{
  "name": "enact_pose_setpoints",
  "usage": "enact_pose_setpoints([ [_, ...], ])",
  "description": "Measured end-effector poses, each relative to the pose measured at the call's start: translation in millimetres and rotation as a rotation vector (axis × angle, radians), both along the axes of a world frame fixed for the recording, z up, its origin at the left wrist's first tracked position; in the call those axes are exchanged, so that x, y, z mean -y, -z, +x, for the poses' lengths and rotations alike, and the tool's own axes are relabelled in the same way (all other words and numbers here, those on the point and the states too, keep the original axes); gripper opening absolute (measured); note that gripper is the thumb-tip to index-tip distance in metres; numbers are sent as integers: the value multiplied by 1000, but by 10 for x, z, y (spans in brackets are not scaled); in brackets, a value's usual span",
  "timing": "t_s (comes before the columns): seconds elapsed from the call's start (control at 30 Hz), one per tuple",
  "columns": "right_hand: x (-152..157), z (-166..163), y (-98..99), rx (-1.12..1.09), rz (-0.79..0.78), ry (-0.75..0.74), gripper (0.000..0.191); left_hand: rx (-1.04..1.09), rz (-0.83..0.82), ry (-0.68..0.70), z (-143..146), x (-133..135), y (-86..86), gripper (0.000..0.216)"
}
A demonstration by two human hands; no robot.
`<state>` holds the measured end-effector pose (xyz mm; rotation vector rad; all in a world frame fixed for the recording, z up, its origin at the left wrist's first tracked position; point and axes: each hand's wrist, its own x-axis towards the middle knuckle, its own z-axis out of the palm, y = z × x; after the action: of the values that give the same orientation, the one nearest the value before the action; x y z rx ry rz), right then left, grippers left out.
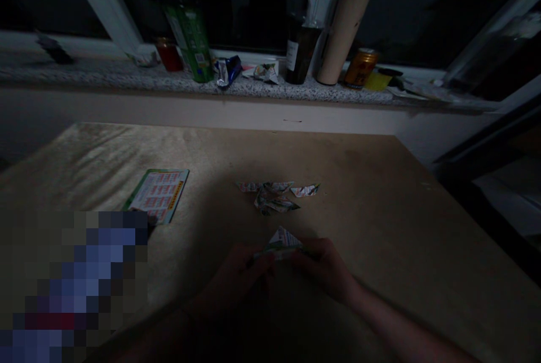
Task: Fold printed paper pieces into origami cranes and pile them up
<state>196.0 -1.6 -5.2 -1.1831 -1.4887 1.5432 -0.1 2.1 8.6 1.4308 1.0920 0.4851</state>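
Observation:
A folded piece of printed paper (282, 239) with a triangular point facing away from me is held low over the table. My left hand (249, 267) grips its left side, fingers closed on the edge. On the right side, my right hand (319, 261) pinches the same paper between thumb and fingers. Just beyond lie several folded printed paper pieces (274, 202), overlapping in a small heap. A separate folded strip (306, 190) rests at the heap's right. Dim light hides the undersides of both hands.
On the tan table (380, 211), a printed calendar card (158, 194) lies to the left, near a pixelated area. Along the granite windowsill (249, 88) stand a green bottle (196, 41), a dark drink cup (301, 53), a tall tan cylinder (349, 22) and an orange can (361, 69).

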Motion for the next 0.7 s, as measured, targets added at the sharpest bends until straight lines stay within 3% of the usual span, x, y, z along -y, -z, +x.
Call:
enact_pose_setpoints([
  [0.43,-19,17,-7,5,12,79,43,15,-62,-161,10,-19,-19,39],
  [0.7,-25,19,-3,-53,-9,92,44,12,-62,-134,8,-34,-39,40],
])
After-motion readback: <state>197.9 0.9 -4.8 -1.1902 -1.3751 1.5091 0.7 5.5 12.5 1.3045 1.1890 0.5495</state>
